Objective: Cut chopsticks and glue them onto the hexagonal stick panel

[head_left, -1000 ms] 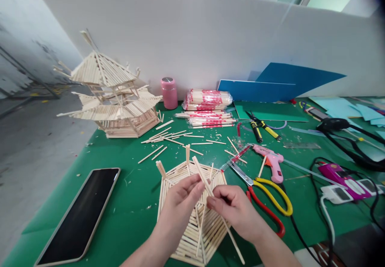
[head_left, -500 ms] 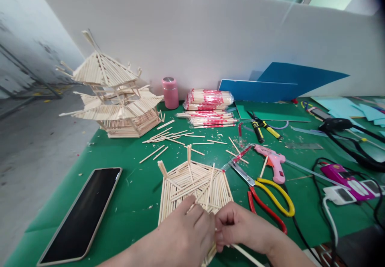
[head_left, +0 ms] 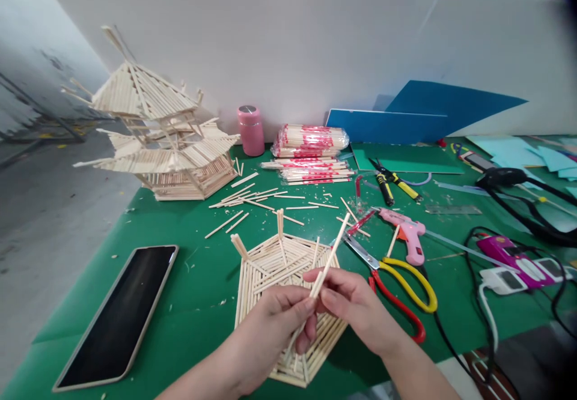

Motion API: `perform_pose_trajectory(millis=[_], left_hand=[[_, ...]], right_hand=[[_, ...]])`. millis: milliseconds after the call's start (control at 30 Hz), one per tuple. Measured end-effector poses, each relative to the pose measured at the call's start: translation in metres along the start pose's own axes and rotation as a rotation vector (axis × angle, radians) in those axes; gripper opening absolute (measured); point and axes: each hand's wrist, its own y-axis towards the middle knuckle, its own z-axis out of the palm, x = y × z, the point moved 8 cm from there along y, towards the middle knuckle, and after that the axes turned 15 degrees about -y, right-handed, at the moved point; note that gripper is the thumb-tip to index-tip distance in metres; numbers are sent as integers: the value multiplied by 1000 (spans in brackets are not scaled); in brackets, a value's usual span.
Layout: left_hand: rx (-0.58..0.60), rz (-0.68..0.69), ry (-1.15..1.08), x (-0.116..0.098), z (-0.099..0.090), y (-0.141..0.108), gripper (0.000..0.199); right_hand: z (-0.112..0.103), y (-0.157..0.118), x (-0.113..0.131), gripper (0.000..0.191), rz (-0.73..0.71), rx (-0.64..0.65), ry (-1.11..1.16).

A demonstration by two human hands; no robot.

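Both my hands are raised just above a hexagonal panel of wooden sticks [head_left: 252, 280], which lies on the table with short stick posts at its corners. My left hand [head_left: 279, 322] pinches a short wooden stick [head_left: 317, 283] between thumb and fingers. My right hand [head_left: 356, 304] grips a longer wooden stick [head_left: 338, 241], slanting up and to the right beside the short one. The two sticks lie close together; whether they touch is hard to tell. My fingers hide their lower parts and some of the panel.
A stick-built pavilion [head_left: 166, 160] stands at the back left, near a pink flask [head_left: 250, 131] and packs of chopsticks [head_left: 311, 142]. Scissors [head_left: 387, 280], a pink glue gun [head_left: 408, 235] and pliers [head_left: 390, 184] lie right. A phone [head_left: 119, 316] lies left, loose sticks [head_left: 256, 199] behind the panel.
My hands have lifted from the panel's near edge and turned. The longer stick, which pointed toward the lower right, now slants upward, with the short stick beside it. The view has shifted slightly.
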Motion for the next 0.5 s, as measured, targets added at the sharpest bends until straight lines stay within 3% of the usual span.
perform_pose_trajectory(millis=[167,500], left_hand=[[-34,-42,-147,14,-4,7,31],[-65,2,-187,16,-7,8,26]], right_hand=[[0,5,8,23,-51,-139,-199],[-4,4,6,25,-77,-170,-291]])
